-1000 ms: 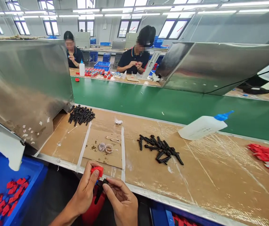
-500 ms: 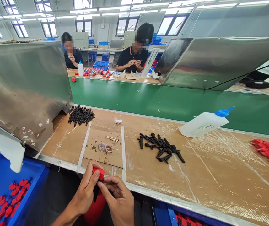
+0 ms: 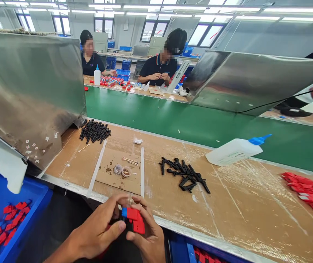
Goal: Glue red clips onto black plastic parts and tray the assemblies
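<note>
Close to the table's front edge, both my hands grip a small red plastic part [image 3: 137, 219] with a blue end and a black piece beneath it. My left hand [image 3: 96, 226] closes on the blue and black side, thumb at the front. My right hand [image 3: 151, 237] wraps the red side, fingers over the top and thumb below. The fingertips of both hands meet above the part. Just beyond them, a cardboard sheet [image 3: 107, 179] carries two small round dishes [image 3: 126, 171] and cotton swabs [image 3: 130, 160].
Black plastic pieces lie in a left pile [image 3: 94, 130] and a middle pile [image 3: 185, 173]. A white squeeze bottle [image 3: 230, 151] lies on its side near red parts [image 3: 306, 191]. Blue bins [image 3: 39, 193] flank me below. Two people sit beyond the green belt [image 3: 145, 113].
My hands have turned the part and shifted slightly right, so its blue end now shows. The view has tilted a little. A person across the belt has lowered a hand to the table.
</note>
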